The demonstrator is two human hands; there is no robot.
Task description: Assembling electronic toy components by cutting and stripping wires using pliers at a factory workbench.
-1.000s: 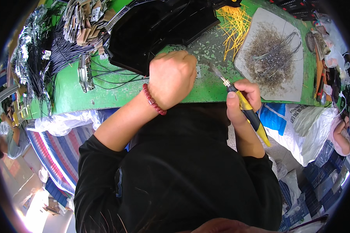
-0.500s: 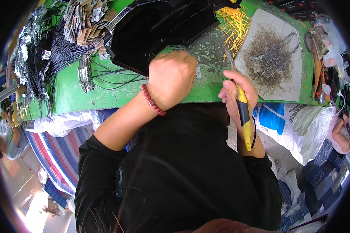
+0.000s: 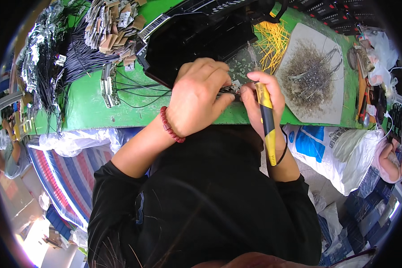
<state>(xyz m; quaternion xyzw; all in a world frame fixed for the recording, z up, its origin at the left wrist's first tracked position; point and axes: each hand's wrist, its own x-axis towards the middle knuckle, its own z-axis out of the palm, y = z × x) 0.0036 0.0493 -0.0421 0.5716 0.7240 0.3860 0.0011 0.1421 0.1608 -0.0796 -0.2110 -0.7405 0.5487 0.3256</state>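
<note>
In my right hand (image 3: 274,91) is a soldering iron (image 3: 268,118) with a yellow and black handle, its metal tip directed away from me over the green table. My left hand (image 3: 198,96) is closed, knuckles up, at the near side of the table, with black cables (image 3: 140,89) running into it from the left. Between my two hands shows a small part with wire ends (image 3: 231,87), too small to make out. My right thumb and fingertips are close to it. The cables lead from a stack of flat metal pieces (image 3: 108,85) lying on the table.
A large black plastic housing (image 3: 196,38) stands just beyond my hands. Thin yellow sticks (image 3: 272,42) lie beside a pale board (image 3: 332,105) bearing scraps and wire. Bundled black cables (image 3: 82,64) and cardboard-tagged pieces (image 3: 111,27) fill the far left. A white sack (image 3: 344,152) hangs at right.
My left hand has turned so its thumb and fingers show. My right hand has moved left with the soldering iron, closer to the left, and the small part between them has come into sight.
</note>
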